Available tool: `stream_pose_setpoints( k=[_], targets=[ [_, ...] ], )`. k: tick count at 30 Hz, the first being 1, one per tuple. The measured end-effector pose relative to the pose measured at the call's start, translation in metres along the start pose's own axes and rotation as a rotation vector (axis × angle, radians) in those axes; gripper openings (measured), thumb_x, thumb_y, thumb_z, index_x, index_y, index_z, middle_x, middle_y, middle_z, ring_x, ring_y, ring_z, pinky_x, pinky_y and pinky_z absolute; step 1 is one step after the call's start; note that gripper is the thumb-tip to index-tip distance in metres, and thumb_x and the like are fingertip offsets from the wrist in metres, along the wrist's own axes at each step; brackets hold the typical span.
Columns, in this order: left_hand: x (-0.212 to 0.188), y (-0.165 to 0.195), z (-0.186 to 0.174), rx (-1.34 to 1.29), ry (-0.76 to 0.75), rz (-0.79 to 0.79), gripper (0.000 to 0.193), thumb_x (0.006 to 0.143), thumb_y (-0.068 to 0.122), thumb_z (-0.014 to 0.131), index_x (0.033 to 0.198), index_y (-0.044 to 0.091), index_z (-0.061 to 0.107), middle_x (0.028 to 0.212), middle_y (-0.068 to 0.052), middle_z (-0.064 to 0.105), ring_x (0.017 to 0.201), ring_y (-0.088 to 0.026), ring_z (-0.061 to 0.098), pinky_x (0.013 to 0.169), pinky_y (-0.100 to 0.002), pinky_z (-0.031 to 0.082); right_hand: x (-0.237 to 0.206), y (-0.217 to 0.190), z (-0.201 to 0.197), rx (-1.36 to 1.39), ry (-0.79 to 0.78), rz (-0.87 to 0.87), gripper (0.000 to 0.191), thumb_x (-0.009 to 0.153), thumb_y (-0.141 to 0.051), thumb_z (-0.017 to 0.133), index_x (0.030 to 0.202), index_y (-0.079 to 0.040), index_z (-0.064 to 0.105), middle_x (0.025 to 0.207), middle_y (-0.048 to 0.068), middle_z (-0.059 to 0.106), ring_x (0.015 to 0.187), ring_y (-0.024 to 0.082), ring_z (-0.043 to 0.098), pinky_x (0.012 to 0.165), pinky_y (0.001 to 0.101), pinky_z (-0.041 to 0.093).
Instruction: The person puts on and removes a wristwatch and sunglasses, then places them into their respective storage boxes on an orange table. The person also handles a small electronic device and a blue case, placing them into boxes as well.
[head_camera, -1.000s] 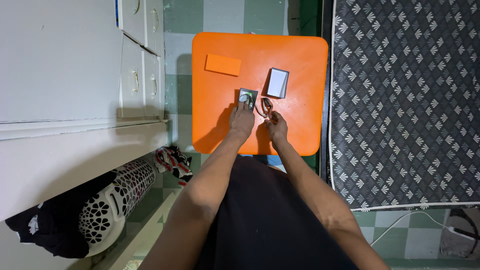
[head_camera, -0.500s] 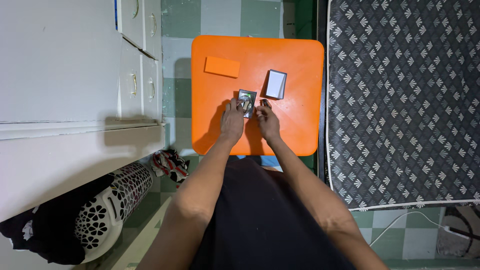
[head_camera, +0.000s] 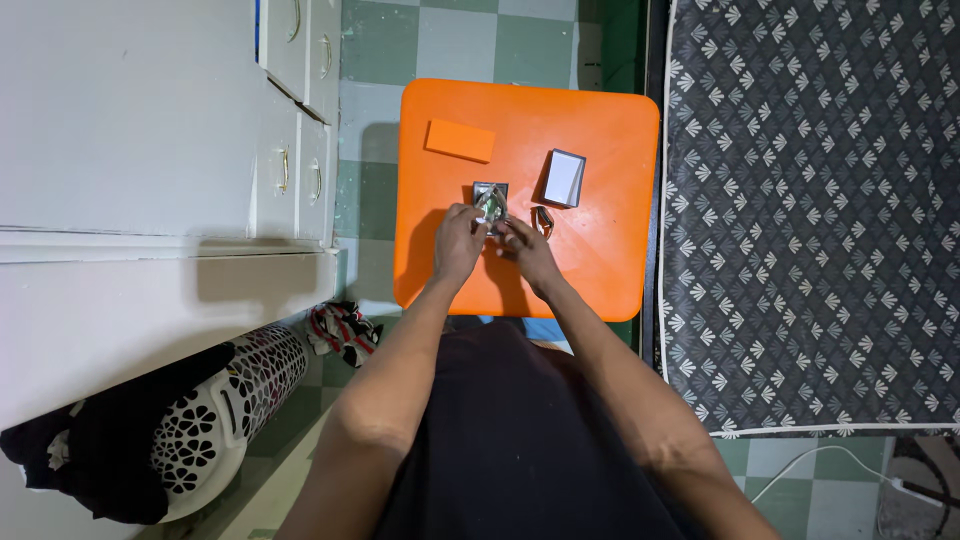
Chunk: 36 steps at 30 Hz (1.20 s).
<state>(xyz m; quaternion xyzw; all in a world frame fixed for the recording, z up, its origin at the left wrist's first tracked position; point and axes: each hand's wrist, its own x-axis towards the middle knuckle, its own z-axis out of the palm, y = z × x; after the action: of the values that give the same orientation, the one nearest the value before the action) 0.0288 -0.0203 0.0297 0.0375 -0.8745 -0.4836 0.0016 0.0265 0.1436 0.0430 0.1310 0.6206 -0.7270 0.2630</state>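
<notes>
A white cabinet is standing left of the orange table; a patterned dark mattress is lying right.

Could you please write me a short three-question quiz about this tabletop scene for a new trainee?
1. True or false: the flat orange box lies apart from both hands.
2. Which thing lies nearest the right hand? A) the open small box B) the small dark item C) the white cabinet
3. What do the left hand and right hand meet at on the orange table?

Key: 1 true. 2 B. 3 the small shiny item.
</notes>
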Motion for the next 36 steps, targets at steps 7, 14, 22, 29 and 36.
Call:
stream_pose_setpoints(
  k=[7, 14, 22, 29, 36],
  targets=[
    [-0.012, 0.027, 0.001, 0.012, -0.168, 0.189, 0.029, 0.085, 0.015, 0.078, 0.113, 0.012, 0.073, 0.110, -0.013, 0.069, 0.093, -0.035, 0.070, 0.079, -0.046, 0.057, 0.001, -0.004, -0.017, 0.285, 0.183, 0.104, 0.028, 0.107, -0.012, 0.048, 0.131, -0.001, 0.057, 0.109, 0.011, 0.067, 0.093, 0.019, 0.064, 0.078, 0.0331, 0.058],
    [-0.016, 0.018, 0.019, 0.028, -0.218, -0.027, 0.044, 0.090, 0.014, 0.070, 0.131, 0.007, 0.057, 0.128, -0.018, 0.060, 0.101, -0.044, 0.063, 0.086, -0.054, 0.051, 0.001, 0.007, -0.033, 0.182, 0.324, 0.019, 0.021, 0.102, -0.001, 0.050, 0.121, 0.003, 0.059, 0.110, 0.011, 0.069, 0.096, 0.018, 0.070, 0.086, 0.0334, 0.063],
    [-0.019, -0.015, 0.028, 0.396, -0.481, -0.164, 0.042, 0.083, -0.005, 0.064, 0.121, 0.012, 0.067, 0.156, -0.013, 0.034, 0.128, -0.036, 0.051, 0.100, -0.048, 0.049, -0.005, 0.012, -0.027, 0.164, 0.251, 0.072, 0.033, 0.103, -0.003, 0.053, 0.135, 0.003, 0.056, 0.118, 0.010, 0.069, 0.101, 0.018, 0.069, 0.088, 0.0332, 0.061],
    [-0.015, -0.009, 0.015, 0.532, -0.533, -0.078, 0.052, 0.081, -0.009, 0.065, 0.131, 0.000, 0.057, 0.152, -0.013, 0.038, 0.131, -0.035, 0.050, 0.103, -0.046, 0.050, 0.003, 0.008, -0.015, 0.270, 0.174, 0.076, 0.033, 0.101, -0.006, 0.055, 0.134, -0.004, 0.057, 0.117, 0.005, 0.069, 0.106, 0.015, 0.066, 0.092, 0.0307, 0.058],
    [-0.005, 0.003, 0.002, 0.266, -0.405, -0.207, 0.039, 0.090, 0.001, 0.057, 0.128, 0.008, 0.063, 0.144, -0.009, 0.052, 0.122, -0.035, 0.058, 0.101, -0.048, 0.050, 0.003, 0.019, -0.023, 0.287, 0.214, 0.111, 0.011, 0.103, -0.007, 0.058, 0.107, 0.003, 0.062, 0.109, 0.011, 0.071, 0.096, 0.020, 0.071, 0.090, 0.0329, 0.061]
  ],
)
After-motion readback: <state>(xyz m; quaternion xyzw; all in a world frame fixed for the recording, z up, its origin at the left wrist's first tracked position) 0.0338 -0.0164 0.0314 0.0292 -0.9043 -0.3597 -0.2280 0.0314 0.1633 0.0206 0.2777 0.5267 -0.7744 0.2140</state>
